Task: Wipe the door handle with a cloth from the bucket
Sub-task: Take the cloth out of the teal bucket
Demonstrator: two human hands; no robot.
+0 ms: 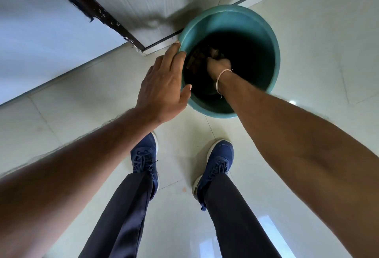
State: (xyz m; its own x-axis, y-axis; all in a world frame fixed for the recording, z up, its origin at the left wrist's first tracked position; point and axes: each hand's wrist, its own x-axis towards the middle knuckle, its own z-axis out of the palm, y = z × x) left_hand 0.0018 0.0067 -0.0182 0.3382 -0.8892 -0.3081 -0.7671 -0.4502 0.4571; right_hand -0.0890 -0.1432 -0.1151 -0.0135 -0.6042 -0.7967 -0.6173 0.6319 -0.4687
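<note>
A teal bucket (264,32) stands on the tiled floor in front of my feet, its inside dark. My right hand (218,66) reaches deep into it and is closed around a dark brownish cloth (200,55) lying inside. My left hand (164,81) rests on the bucket's left rim, fingers over the edge and thumb against the outside. No door handle is in view.
A white door or wall panel (51,32) with a dark, worn edge strip (90,5) rises at the upper left, right beside the bucket. My two blue shoes (145,159) stand on the glossy floor tiles just behind the bucket.
</note>
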